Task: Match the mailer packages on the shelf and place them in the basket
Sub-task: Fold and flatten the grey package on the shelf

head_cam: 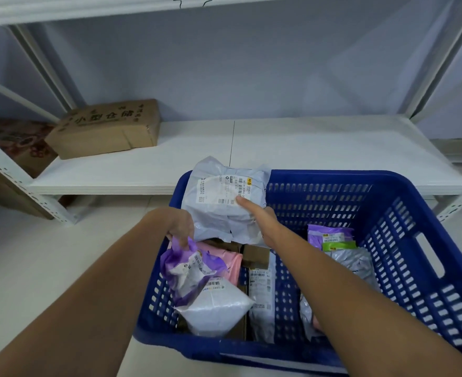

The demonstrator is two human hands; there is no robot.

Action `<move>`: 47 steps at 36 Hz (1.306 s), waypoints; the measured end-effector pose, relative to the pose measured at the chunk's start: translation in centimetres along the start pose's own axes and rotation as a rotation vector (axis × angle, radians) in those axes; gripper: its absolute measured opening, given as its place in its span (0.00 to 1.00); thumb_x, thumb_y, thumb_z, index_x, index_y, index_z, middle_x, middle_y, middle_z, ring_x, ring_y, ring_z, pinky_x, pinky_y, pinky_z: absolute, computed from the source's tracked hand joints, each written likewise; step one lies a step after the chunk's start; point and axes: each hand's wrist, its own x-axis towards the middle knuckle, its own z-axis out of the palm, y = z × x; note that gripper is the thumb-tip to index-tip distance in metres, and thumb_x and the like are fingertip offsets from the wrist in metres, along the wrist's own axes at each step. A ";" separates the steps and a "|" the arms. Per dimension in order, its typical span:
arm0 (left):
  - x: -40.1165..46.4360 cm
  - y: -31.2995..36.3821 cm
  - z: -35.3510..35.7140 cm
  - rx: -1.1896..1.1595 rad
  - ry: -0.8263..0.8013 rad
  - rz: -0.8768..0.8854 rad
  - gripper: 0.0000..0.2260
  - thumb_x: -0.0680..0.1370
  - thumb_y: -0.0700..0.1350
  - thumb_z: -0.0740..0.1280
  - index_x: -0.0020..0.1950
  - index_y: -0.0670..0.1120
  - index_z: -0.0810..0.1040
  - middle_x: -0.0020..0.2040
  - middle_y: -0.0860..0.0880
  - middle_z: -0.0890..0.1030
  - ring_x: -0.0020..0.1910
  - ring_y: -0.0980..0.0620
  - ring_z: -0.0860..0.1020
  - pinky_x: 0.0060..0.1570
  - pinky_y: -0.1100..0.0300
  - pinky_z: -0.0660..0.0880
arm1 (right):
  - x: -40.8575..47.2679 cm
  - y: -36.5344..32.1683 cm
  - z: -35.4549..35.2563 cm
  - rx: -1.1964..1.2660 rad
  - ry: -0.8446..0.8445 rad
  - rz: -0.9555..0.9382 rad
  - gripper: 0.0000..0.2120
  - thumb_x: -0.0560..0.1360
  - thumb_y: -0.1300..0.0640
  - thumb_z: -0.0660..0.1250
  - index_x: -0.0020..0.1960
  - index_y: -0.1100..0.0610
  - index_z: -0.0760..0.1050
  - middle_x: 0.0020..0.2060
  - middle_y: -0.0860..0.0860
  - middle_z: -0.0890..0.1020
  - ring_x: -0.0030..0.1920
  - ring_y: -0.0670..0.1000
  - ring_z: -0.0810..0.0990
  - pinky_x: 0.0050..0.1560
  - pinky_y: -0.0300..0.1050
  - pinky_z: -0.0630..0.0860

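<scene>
Grey mailer (224, 197) over blue basket (403, 202), left grip (179, 227) clamped on it, right grip (262, 216) apart, fingertip touching.

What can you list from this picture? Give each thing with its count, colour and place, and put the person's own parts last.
Basket: one, blue, on the floor before the shelf.
Grey mailer: one, pale grey with a white label, held over the basket's far rim.
Purple mailer: one, purple and white, at the basket's left side.
Other mailers: several, white, pink, purple, grey, inside the basket.
Cardboard box: one, brown, on the shelf's left end.
Shelf: one, white.
Left hand: holds both mailers.
Right hand: forefinger on the grey mailer's label.
</scene>
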 end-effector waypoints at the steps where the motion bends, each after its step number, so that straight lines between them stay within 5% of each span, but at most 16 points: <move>1: 0.1 0.1 -0.2 -0.020 0.040 -0.022 0.16 0.72 0.43 0.74 0.58 0.43 0.81 0.51 0.47 0.81 0.46 0.50 0.78 0.50 0.58 0.77 | -0.1 -0.2 -0.2 0.013 0.017 0.000 0.52 0.64 0.37 0.76 0.76 0.61 0.55 0.72 0.55 0.65 0.69 0.57 0.68 0.61 0.52 0.67; 6: -1.9 1.6 -1.8 -0.042 0.234 0.077 0.12 0.75 0.42 0.70 0.57 0.38 0.79 0.57 0.42 0.80 0.54 0.44 0.78 0.40 0.62 0.70 | -1.9 -2.1 -2.0 0.083 0.026 -0.022 0.44 0.61 0.40 0.79 0.68 0.61 0.68 0.59 0.54 0.78 0.55 0.54 0.78 0.54 0.51 0.76; 9: -2.7 2.2 -3.0 -0.022 0.276 0.120 0.09 0.75 0.39 0.71 0.52 0.36 0.79 0.53 0.39 0.80 0.45 0.48 0.73 0.38 0.61 0.67 | -2.6 -3.3 -3.0 0.151 0.029 -0.035 0.45 0.55 0.39 0.81 0.65 0.58 0.73 0.55 0.55 0.82 0.53 0.56 0.81 0.55 0.53 0.79; 12: -4.0 2.9 -4.0 -0.032 0.310 0.159 0.03 0.74 0.39 0.71 0.45 0.41 0.79 0.43 0.46 0.76 0.45 0.50 0.71 0.38 0.61 0.67 | -4.1 -4.7 -3.8 0.174 0.066 -0.064 0.55 0.46 0.36 0.81 0.67 0.58 0.71 0.58 0.54 0.80 0.56 0.55 0.80 0.53 0.52 0.79; 15: -5.6 3.9 -5.0 -0.065 0.350 0.204 0.07 0.74 0.40 0.71 0.50 0.39 0.81 0.44 0.46 0.76 0.44 0.51 0.71 0.38 0.62 0.66 | -5.3 -6.1 -4.7 0.159 0.101 -0.115 0.54 0.53 0.37 0.80 0.71 0.58 0.66 0.63 0.54 0.76 0.58 0.54 0.76 0.37 0.43 0.72; 20: -8.7 5.9 -7.4 -0.191 0.407 0.261 0.03 0.74 0.39 0.70 0.46 0.41 0.82 0.38 0.49 0.76 0.42 0.51 0.73 0.33 0.66 0.67 | -7.0 -8.6 -6.2 0.122 0.125 -0.181 0.55 0.59 0.39 0.79 0.75 0.61 0.59 0.68 0.55 0.71 0.62 0.56 0.73 0.50 0.48 0.72; 24: -9.8 7.7 -10.4 -0.340 0.464 0.301 0.07 0.72 0.41 0.73 0.49 0.42 0.83 0.44 0.48 0.79 0.47 0.51 0.75 0.37 0.66 0.70 | -7.0 -10.3 -7.9 0.051 0.078 -0.198 0.62 0.53 0.35 0.80 0.75 0.60 0.54 0.69 0.54 0.69 0.65 0.58 0.73 0.59 0.52 0.73; 27: -9.3 9.3 -12.3 -0.472 0.515 0.343 0.08 0.69 0.43 0.77 0.46 0.44 0.84 0.52 0.46 0.81 0.53 0.47 0.76 0.50 0.60 0.73 | -5.8 -11.6 -9.5 -0.027 0.031 -0.207 0.67 0.45 0.34 0.82 0.74 0.56 0.54 0.68 0.55 0.70 0.64 0.58 0.74 0.63 0.56 0.74; 30: -8.5 10.6 -13.8 -0.571 0.526 0.333 0.12 0.66 0.45 0.79 0.47 0.44 0.84 0.53 0.48 0.81 0.56 0.45 0.77 0.61 0.54 0.72 | -4.9 -12.8 -10.7 -0.061 0.017 -0.196 0.60 0.48 0.37 0.83 0.70 0.55 0.58 0.64 0.55 0.74 0.60 0.57 0.78 0.61 0.56 0.76; 33: -8.8 11.3 -16.3 -0.689 0.476 0.328 0.15 0.67 0.40 0.78 0.52 0.38 0.83 0.41 0.46 0.82 0.41 0.47 0.80 0.42 0.61 0.79 | -5.1 -15.1 -11.3 -0.082 -0.036 -0.150 0.52 0.52 0.40 0.83 0.66 0.57 0.62 0.59 0.55 0.78 0.56 0.56 0.81 0.57 0.55 0.79; 36: -10.6 11.9 -19.1 -0.680 0.476 0.309 0.12 0.68 0.39 0.77 0.49 0.38 0.83 0.27 0.49 0.77 0.21 0.55 0.72 0.21 0.69 0.66 | -5.7 -17.7 -12.1 -0.096 -0.066 -0.097 0.51 0.50 0.41 0.83 0.65 0.55 0.63 0.58 0.55 0.79 0.55 0.56 0.81 0.57 0.56 0.79; 41: -15.8 11.7 -23.8 -0.674 0.436 0.262 0.12 0.68 0.39 0.77 0.49 0.39 0.82 0.29 0.49 0.74 0.27 0.53 0.70 0.25 0.65 0.65 | -8.3 -22.8 -12.9 -0.131 -0.116 0.005 0.50 0.50 0.45 0.86 0.67 0.56 0.68 0.57 0.56 0.82 0.53 0.58 0.84 0.56 0.58 0.80; 47: -26.1 12.2 -33.9 -0.595 0.306 0.240 0.10 0.70 0.41 0.76 0.36 0.47 0.75 0.30 0.50 0.74 0.31 0.55 0.72 0.30 0.64 0.70 | -16.7 -35.8 -12.6 -0.200 -0.203 0.060 0.49 0.55 0.47 0.85 0.69 0.56 0.67 0.58 0.57 0.82 0.55 0.59 0.83 0.58 0.57 0.78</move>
